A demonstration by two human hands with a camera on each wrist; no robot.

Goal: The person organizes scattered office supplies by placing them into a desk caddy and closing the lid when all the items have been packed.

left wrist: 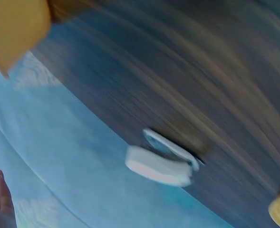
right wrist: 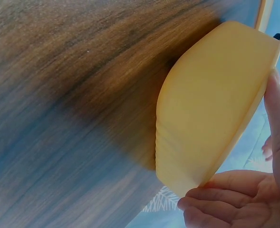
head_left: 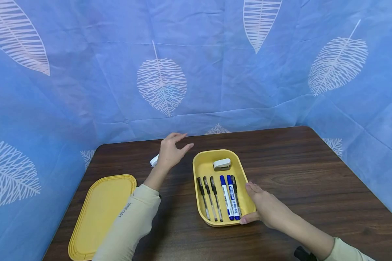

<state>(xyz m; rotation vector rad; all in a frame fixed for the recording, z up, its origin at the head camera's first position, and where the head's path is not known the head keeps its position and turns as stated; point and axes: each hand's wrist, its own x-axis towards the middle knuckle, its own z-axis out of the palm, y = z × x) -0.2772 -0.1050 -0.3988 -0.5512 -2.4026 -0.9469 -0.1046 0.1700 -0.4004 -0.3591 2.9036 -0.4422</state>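
A yellow box [head_left: 196, 181] sits on the table, holding several black pens [head_left: 213, 197], two blue-capped white markers [head_left: 227, 197] and a small white stapler [head_left: 221, 164]. Against its near right corner rests my right hand [head_left: 271, 210], thumb at the near side and fingers along the right wall; the right wrist view shows that hand [right wrist: 239, 199] touching the box [right wrist: 211, 104]. My left hand [head_left: 171, 152] hovers left of the box, thumb and fingers apart, holding nothing. Behind its wrist another white stapler [left wrist: 159, 164] lies on the table, partly hidden in the head view.
A yellow lid [head_left: 101, 214] lies flat at the table's left, partly covered by the left sleeve [head_left: 130, 221]. The dark wooden table [head_left: 297, 174] meets a blue leaf-patterned cloth [head_left: 199, 79] at its back and sides.
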